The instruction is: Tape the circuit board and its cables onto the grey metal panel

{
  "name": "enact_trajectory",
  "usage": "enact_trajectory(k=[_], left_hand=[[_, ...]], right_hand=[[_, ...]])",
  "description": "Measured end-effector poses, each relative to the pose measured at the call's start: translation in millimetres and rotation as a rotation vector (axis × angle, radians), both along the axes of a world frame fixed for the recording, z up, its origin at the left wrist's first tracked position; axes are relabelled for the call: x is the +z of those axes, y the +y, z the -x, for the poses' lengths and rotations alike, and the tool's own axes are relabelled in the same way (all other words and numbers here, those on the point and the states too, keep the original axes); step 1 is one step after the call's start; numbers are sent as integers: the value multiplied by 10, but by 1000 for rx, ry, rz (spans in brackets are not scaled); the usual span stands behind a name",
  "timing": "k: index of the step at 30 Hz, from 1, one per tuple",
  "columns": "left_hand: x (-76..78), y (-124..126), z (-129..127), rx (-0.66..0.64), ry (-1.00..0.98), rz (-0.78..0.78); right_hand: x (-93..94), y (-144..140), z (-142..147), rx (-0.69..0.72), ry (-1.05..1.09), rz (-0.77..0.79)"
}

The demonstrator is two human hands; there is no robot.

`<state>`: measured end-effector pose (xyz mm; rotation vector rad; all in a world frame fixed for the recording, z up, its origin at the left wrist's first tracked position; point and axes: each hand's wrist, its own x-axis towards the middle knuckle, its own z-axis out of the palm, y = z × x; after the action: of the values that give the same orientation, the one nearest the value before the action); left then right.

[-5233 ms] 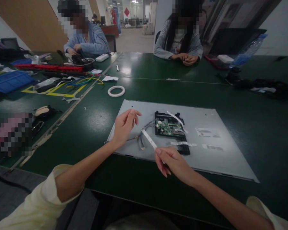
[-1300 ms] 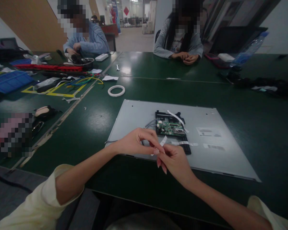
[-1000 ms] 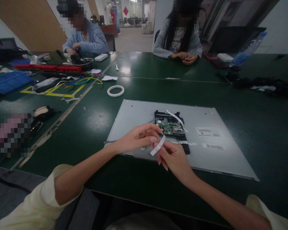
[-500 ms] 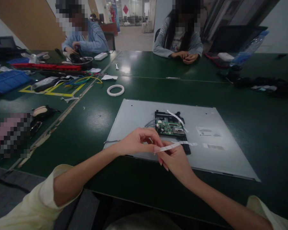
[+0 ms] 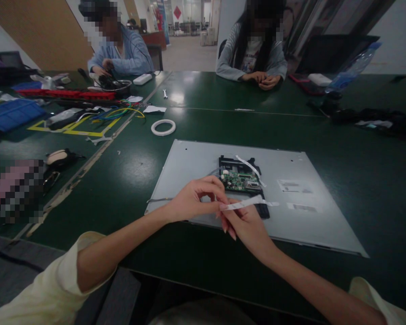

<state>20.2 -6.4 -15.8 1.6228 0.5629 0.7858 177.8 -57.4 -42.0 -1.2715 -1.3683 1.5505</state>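
Observation:
A strip of white tape (image 5: 245, 203) is pinched at its left end between the fingertips of my left hand (image 5: 194, 198). My right hand (image 5: 250, 228) meets the left at that same end, its thumb and fingers closed on the strip; the far end hangs free to the right. Both hands are above the near edge of a flat grey metal panel (image 5: 186, 164). On the panel sits a green circuit board (image 5: 237, 181) in a black plastic frame (image 5: 264, 211), partly covered by my hands. A second white strip (image 5: 248, 167) lies curved across the frame.
A roll of white tape (image 5: 154, 130) lies left of the panel on the green table (image 5: 203, 124). Farther left are a blue tray (image 5: 15, 115), coloured wires (image 5: 122, 111) and a small wrench (image 5: 165, 94). Two people sit across the table. A plastic bottle (image 5: 353, 67) stands tilted at right.
The strip's free part has tilted up and turned more of its face to view. My fingers have shifted slightly at its left end; the panel and board stay put.

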Motion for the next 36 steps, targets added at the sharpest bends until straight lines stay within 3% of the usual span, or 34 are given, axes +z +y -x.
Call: enact_trajectory(k=[5, 13, 19, 31, 36], left_hand=[[-42, 9, -15, 60, -50, 11], [3, -13, -7, -108, -83, 278], [2, -16, 23, -184, -139, 356], [53, -34, 27, -243, -56, 385], [50, -55, 44, -214, -13, 252]], right_hand=[[35, 11, 0, 1, -16, 3], [3, 6, -14, 73, 18, -4], [5, -10, -21, 140, 30, 5], [-34, -27, -45, 170, 68, -11], [-31, -15, -39, 184, 60, -32]])
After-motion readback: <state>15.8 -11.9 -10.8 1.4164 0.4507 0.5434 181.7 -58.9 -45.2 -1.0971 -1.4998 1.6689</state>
